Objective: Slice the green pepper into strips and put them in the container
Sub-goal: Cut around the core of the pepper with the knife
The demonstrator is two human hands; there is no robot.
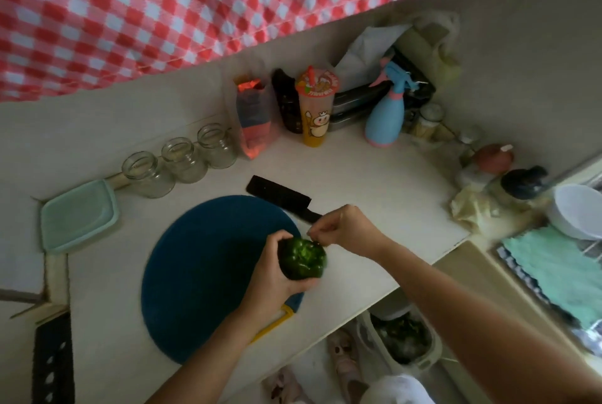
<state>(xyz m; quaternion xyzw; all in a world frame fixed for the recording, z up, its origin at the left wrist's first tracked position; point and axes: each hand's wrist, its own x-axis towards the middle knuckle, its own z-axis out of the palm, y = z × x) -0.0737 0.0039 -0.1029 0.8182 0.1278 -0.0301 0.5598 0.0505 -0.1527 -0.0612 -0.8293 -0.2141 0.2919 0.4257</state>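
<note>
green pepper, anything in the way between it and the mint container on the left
Nothing visible blocks it. Between the green pepper, held in the left hand, and the mint container lie only the blue cutting board and counter. The glass jars stand behind that line.

pepper [303,258] above board's [208,273] right edge, container [78,216] left, knife [281,196] behind

Glossy green pepper [303,258], glass jars [184,160]
</note>
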